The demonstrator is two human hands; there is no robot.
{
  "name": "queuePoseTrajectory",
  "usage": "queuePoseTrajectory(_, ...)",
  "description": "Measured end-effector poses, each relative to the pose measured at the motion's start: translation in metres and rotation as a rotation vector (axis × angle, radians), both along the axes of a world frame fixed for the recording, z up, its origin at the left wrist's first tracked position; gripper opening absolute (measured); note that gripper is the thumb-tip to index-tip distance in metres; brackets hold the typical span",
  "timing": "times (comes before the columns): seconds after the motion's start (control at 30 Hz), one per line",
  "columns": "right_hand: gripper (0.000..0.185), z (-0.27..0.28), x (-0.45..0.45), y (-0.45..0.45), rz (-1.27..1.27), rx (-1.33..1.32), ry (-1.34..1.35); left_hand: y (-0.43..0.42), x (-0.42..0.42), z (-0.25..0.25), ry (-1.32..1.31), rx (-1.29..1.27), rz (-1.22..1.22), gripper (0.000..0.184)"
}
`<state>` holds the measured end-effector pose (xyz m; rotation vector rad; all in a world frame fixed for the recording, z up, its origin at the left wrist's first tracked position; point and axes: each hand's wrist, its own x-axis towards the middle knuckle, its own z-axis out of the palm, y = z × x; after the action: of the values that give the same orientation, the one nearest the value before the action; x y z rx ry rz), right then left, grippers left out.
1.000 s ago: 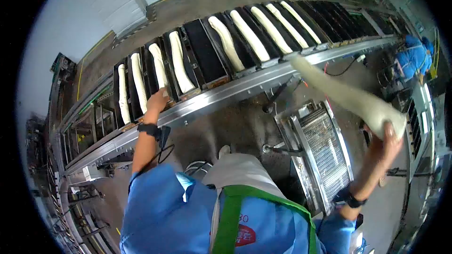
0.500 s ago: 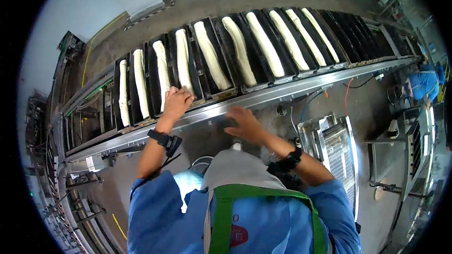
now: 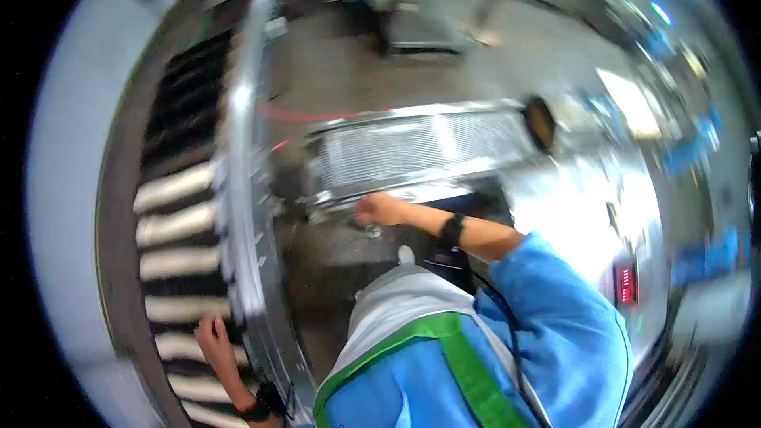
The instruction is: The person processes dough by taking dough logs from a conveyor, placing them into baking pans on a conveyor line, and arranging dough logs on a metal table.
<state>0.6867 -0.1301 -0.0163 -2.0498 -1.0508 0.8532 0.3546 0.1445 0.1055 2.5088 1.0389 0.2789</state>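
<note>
Long pale dough strips point(image 3: 181, 263) lie side by side in black trays along the left. My left hand point(image 3: 214, 339) is over one end of a strip near the rail, with a gap between thumb and fingers and nothing seen in it. Whether it touches the dough I cannot tell. My right hand point(image 3: 380, 210) hangs over the floor beside a ridged metal conveyor point(image 3: 420, 147). Motion smears its fingers, and no object shows in it.
A metal rail point(image 3: 250, 190) runs between the trays and me. Further along the line are black trays point(image 3: 186, 103) without dough. At right stands a shiny metal table point(image 3: 571, 198) beside a red lit display point(image 3: 625, 284). A grey cart point(image 3: 424, 36) is farther off.
My view has swung to the right, so the tray line now runs down the left side. My left hand has come off the strip it was pressing. The right hand has moved toward the ridged conveyor.
</note>
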Motion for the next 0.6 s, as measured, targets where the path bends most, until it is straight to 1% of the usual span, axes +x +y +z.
queuePoseTrajectory(0.03, 0.028, -0.008, 0.014, -0.007, -0.008, 0.048, -0.062, 0.003, 0.033, 0.000, 0.005, -0.082, -0.034, 0.019)
queuePoseTrajectory(0.07, 0.027, -0.009, 0.032, -0.015, -0.048, -0.018, -0.047, 0.004, 0.078, -0.001, 0.036, -0.101, -0.061, 0.019)
queuePoseTrajectory(0.1, 0.027, 0.012, 0.005, -0.065, -0.107, -0.014, -0.041, -0.025, 0.077, 0.004, 0.033, -0.099, -0.095, 0.019)
queuePoseTrajectory(0.13, 0.027, 0.014, 0.009, -0.081, -0.144, -0.048, -0.088, -0.006, 0.095, -0.009, 0.093, -0.067, -0.256, 0.019)
queuePoseTrajectory(0.17, 0.027, 0.014, 0.012, -0.093, -0.171, -0.090, -0.120, -0.015, 0.118, -0.003, 0.067, -0.015, -0.261, 0.020)
queuePoseTrajectory(0.2, 0.027, -0.008, 0.020, -0.115, -0.202, -0.081, -0.171, -0.017, 0.143, -0.008, 0.035, -0.128, -0.321, 0.021)
queuePoseTrajectory(0.23, 0.027, -0.014, 0.027, -0.137, -0.230, -0.076, -0.219, -0.025, 0.171, -0.008, 0.012, -0.244, -0.377, 0.022)
queuePoseTrajectory(0.27, 0.026, -0.020, 0.031, -0.161, -0.378, -0.141, -0.168, -0.042, 0.194, -0.008, -0.039, -0.098, -0.459, 0.024)
queuePoseTrajectory(0.3, 0.026, -0.023, 0.035, -0.184, -0.424, -0.144, -0.165, -0.054, 0.220, -0.010, -0.037, -0.097, -0.505, 0.024)
queuePoseTrajectory(0.37, 0.026, -0.027, 0.043, -0.225, -0.596, -0.186, -0.162, -0.076, 0.262, -0.012, 0.048, -0.194, -0.556, 0.025)
queuePoseTrajectory(0.43, 0.026, -0.034, 0.056, -0.260, -0.670, -0.135, -0.168, -0.097, 0.299, -0.024, 0.070, -0.187, -0.624, 0.024)
queuePoseTrajectory(0.47, 0.027, -0.034, 0.066, -0.276, -0.659, -0.209, -0.216, -0.109, 0.313, -0.031, 0.004, -0.244, -0.677, 0.023)
queuePoseTrajectory(0.5, 0.027, -0.049, 0.077, -0.291, -0.718, -0.179, -0.137, -0.120, 0.322, -0.034, -0.059, -0.302, -0.717, 0.022)
queuePoseTrajectory(0.57, 0.030, -0.018, 0.089, -0.304, -0.834, -0.275, -0.201, -0.139, 0.333, -0.037, -0.089, -0.255, -0.729, 0.021)
queuePoseTrajectory(0.6, 0.032, -0.018, 0.102, -0.313, -0.852, -0.282, -0.249, -0.139, 0.338, -0.046, -0.024, -0.343, -0.680, 0.022)
